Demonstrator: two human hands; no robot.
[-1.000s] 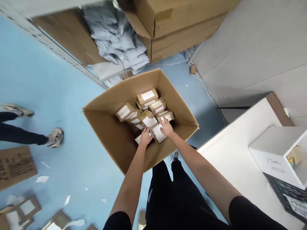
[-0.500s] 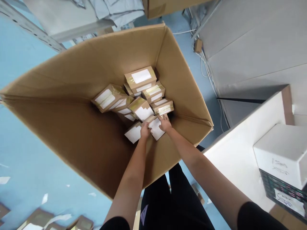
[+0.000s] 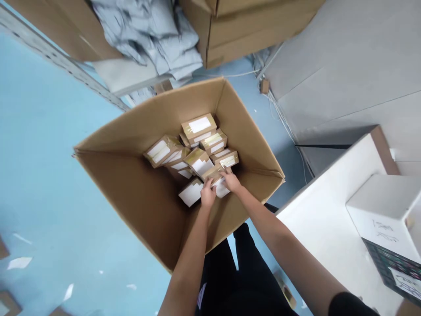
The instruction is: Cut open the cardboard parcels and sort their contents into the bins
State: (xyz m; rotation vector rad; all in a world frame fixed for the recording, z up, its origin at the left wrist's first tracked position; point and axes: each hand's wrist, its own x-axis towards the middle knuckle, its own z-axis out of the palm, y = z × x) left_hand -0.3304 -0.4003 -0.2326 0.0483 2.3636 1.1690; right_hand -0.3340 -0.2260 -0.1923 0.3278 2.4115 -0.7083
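Both my hands reach deep into a large open cardboard carton (image 3: 138,197). A small cardboard box (image 3: 221,188) with a white label is held between them, near the carton's close wall. My left hand (image 3: 208,194) grips its left side with bent fingers. On its right side my right hand (image 3: 231,181) has its fingers curled over the top edge. Around it lie several similar taped boxes, such as a labelled box (image 3: 198,125) at the back and a tilted box (image 3: 191,193) just left of my left hand.
Grey plastic mailing bags (image 3: 154,35) lie on a metal-framed shelf behind the carton, beside a big cardboard box (image 3: 250,35). At the right, a white table (image 3: 348,193) carries a white box (image 3: 384,210). Cables (image 3: 279,112) run along the floor by the wall. Paper scraps dot the blue floor.
The camera view has shifted, showing more of the shelf. Between my hands the small box has tipped, so more of its brown cardboard side shows. My hands stay on it.
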